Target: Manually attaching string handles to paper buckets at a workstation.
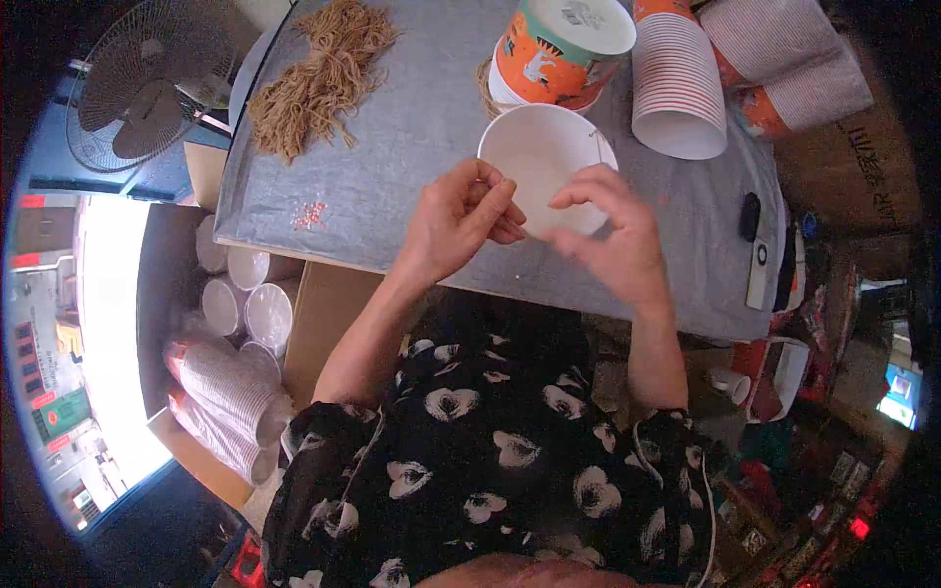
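Note:
In front of me a white paper bucket (544,157) lies tilted with its mouth toward me. A short tan cord (599,140) shows at its right rim. My left hand (464,214) is closed by the bucket's near left edge, fingertips pinched together; whatever is between them, if anything, I cannot make out. Over the bucket's right side, my right hand (613,227) is open, slightly blurred, with thumb and fingers curved apart. Just beyond stands an upside-down orange and green printed bucket (559,64) on top of a white one.
Tan cords (319,83) lie bundled at the table's far left, small red bits (310,216) nearer. Stacked buckets (678,93) and wrapped stacks (784,59) fill the far right. A carton (328,318) of wrapped buckets stands left; a fan (147,93) is behind it.

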Action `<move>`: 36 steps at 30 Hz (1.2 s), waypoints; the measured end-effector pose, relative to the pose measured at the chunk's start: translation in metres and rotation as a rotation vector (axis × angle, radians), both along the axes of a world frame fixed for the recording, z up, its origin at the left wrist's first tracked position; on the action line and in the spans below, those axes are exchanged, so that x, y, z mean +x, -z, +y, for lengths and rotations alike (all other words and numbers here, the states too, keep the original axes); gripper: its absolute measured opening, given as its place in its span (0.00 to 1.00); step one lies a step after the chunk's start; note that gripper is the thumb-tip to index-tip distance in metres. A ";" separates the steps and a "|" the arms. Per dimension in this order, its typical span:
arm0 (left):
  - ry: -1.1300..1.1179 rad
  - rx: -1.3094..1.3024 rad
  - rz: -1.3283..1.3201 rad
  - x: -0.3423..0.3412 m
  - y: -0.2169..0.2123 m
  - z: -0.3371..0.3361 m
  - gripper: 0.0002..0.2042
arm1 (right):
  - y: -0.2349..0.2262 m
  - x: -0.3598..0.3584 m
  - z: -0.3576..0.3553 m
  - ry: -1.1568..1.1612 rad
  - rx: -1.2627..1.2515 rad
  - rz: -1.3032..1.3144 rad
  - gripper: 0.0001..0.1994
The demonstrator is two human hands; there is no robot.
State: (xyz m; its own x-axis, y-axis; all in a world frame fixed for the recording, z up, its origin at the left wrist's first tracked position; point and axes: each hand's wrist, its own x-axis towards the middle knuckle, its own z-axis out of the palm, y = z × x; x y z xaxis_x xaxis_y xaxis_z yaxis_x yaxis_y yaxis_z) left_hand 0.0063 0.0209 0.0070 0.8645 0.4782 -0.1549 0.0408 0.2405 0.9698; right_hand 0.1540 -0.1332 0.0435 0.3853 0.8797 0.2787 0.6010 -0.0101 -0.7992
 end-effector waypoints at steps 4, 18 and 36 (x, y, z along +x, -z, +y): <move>-0.010 -0.065 -0.048 0.000 -0.006 -0.003 0.08 | 0.017 -0.019 0.005 0.015 -0.025 -0.257 0.18; 0.120 0.036 0.032 -0.006 -0.009 0.001 0.08 | -0.009 -0.007 -0.008 -0.075 -0.154 0.142 0.06; 0.511 -0.188 -0.101 0.008 -0.034 0.014 0.13 | -0.037 0.015 0.001 -0.057 -0.165 0.237 0.04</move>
State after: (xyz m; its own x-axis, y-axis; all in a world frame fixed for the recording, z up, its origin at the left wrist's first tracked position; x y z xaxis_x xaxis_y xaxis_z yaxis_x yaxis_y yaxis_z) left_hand 0.0144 0.0347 0.0410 0.9942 -0.0345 -0.1014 0.1069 0.3841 0.9171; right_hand 0.1686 -0.1321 0.0809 0.3709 0.9279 0.0379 0.4011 -0.1233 -0.9077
